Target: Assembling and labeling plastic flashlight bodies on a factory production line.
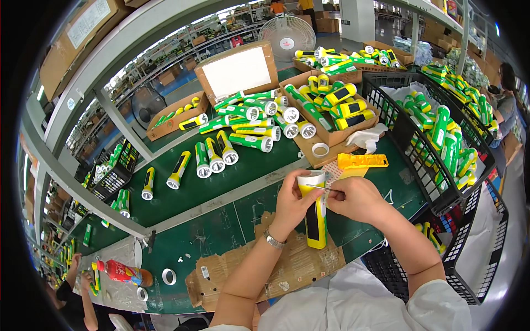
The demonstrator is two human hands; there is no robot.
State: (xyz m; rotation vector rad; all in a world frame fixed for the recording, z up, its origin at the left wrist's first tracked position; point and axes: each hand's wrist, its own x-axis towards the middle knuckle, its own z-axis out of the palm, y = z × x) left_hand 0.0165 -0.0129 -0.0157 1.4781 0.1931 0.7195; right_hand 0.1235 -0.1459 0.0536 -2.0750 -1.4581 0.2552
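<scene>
The green counter (221, 220) was crowded toward its far side with loose green and yellow flashlights (243, 129) and open cardboard boxes (331, 138), and a black wire basket (425, 176) hemmed in the right edge. The only open room lay near the person, around a torn cardboard sheet (298, 265) at the near edge.

Above that sheet the left hand (292, 201) had its grip wrapped around the head end of a yellow flashlight (316, 220), held upright with its tail pointing down. The right hand (356, 198) was clenched on a thin metal tool (320, 188), pinched between the fingertips, its tip touching the flashlight's white rim. A yellow plastic tray (361, 161) lay just beyond the hands.
</scene>
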